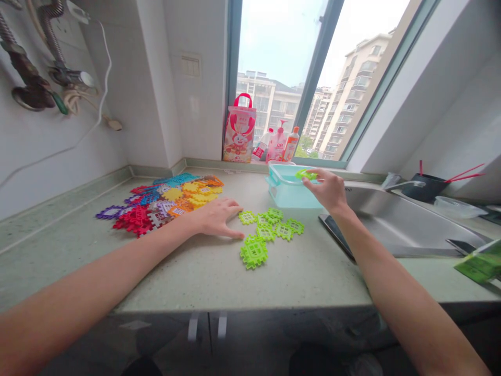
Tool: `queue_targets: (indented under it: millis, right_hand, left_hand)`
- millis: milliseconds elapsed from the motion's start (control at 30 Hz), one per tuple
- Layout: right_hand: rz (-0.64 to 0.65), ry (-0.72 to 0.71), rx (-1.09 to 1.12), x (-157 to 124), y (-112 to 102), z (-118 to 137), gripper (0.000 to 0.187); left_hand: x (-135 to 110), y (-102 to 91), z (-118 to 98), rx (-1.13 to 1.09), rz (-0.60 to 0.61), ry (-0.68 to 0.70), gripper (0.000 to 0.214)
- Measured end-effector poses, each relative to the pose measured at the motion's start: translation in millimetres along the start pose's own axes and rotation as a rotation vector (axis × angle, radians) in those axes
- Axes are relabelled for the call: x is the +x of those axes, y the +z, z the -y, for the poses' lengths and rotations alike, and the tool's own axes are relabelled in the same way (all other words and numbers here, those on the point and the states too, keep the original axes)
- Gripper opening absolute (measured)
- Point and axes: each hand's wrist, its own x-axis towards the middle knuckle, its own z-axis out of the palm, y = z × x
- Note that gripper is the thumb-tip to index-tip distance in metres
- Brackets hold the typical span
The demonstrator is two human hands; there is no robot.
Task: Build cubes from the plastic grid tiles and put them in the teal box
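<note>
My right hand (327, 189) pinches a lime-green plastic building piece (304, 174) over the near rim of a pale turquoise plastic box (287, 194). Flat on the counter, my left hand (219, 218) has its fingers spread, with thumb and fingertips close to several lime-green interlocking pieces (266, 233). These are square with toothed edges and window-like grids, and a small stack of them (254, 253) lies nearest me. Left of that hand is a heap of similar pieces, with red (135, 221), yellow (201, 193), blue (172, 181), purple and orange ones among them.
A steel sink (407, 222) is set in the counter at right, and a dark flat device (335, 236) lies by its left edge. On the windowsill stand a pink bag (239, 133) and several bottles (277, 143). A black pot (422, 189) with red sticks is behind the sink.
</note>
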Motion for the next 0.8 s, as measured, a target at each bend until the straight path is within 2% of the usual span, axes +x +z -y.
queue_targets:
  millis: [233, 467, 800]
  right_hand:
    - [0.101, -0.007, -0.077, 0.6, -6.4, 2.7, 0.035]
    - [0.203, 0.002, -0.206, 1.9, -7.9, 3.9, 0.043]
    - [0.28, -0.001, -0.317, -1.0, -7.2, 6.8, 0.045]
  left_hand:
    - [-0.5, -0.9, -1.1, -0.013, 0.001, 0.0, 0.092]
    - [-0.6, -2.6, -1.7, -0.029, -0.002, 0.01, 0.09]
    - [-0.1, -2.0, -1.0, -0.031, 0.007, 0.005, 0.091]
